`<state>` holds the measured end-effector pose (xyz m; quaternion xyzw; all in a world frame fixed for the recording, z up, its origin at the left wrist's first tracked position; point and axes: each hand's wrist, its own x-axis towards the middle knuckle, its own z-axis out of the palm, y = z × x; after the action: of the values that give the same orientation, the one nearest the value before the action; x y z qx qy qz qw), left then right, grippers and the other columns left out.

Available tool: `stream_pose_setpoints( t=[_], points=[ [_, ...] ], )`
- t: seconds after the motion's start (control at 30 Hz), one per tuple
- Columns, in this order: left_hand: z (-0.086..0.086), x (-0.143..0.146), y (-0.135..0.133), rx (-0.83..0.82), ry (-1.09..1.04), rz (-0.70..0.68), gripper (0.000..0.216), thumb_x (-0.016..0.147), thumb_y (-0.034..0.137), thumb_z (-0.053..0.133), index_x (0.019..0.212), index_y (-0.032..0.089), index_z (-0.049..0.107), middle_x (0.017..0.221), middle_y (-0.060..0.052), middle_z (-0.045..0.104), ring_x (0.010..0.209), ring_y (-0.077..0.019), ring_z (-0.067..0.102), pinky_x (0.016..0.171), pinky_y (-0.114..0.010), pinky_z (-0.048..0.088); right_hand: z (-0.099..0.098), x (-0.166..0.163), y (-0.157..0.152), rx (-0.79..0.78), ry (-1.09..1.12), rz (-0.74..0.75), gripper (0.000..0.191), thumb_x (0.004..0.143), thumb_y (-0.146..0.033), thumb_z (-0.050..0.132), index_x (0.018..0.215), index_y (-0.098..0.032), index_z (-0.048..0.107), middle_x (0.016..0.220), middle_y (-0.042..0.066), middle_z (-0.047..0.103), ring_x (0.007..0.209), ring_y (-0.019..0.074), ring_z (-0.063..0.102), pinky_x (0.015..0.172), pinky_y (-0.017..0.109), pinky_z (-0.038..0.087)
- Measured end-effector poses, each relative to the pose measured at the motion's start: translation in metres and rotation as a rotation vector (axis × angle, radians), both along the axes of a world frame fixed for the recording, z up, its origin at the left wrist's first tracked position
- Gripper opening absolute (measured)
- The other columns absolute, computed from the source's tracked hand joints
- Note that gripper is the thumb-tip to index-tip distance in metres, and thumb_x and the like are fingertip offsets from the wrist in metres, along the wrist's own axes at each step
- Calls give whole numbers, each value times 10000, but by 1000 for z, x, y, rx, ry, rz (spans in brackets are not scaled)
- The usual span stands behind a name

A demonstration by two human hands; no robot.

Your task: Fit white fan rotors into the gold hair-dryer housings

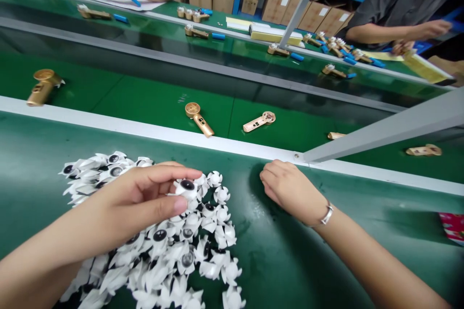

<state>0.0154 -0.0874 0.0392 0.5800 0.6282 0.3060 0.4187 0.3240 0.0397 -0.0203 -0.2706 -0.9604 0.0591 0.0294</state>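
Left hand (145, 200) pinches a white fan blade (186, 188) above the pile (174, 256); right hand (288, 188) rests curled, empty, beside it.

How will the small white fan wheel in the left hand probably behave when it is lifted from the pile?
The fan wheel is probably light: the left hand holds it with only fingertips. It looks like stiff moulded plastic, as its blades keep their shape. The curved blades in the pile may hook together, so neighbours could come along.
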Motion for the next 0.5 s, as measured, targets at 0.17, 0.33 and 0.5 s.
stream_pose_setpoints(
  t=[0.17,0.33,0.5],
  points=[
    [0,15,-7,-233,-216,-11,432,943,459,589,1373,447,555,1410,-18,535,1108,-230,641,860,-318,608,26,-28,-24,-198,258,-75,150,893,-56,458,838,-195,474,814,29,556,762,153,534,704,273,455],
    [2,38,-13,-128,-485,0,480,928,293,646,1381,412,545,1264,-26,616,1041,-175,660,807,-246,601,61,-70,-64,-565,678,-65,146,904,-80,469,945,-217,495,908,0,535,802,118,537,719,240,457],
    [12,39,-13,12,-491,28,414,855,181,726,1230,353,685,1181,-19,626,916,-123,689,747,-181,600,69,-82,-68,-555,722,-49,146,893,-77,513,943,-213,530,897,-12,543,771,97,532,680,214,442]
  ],
)
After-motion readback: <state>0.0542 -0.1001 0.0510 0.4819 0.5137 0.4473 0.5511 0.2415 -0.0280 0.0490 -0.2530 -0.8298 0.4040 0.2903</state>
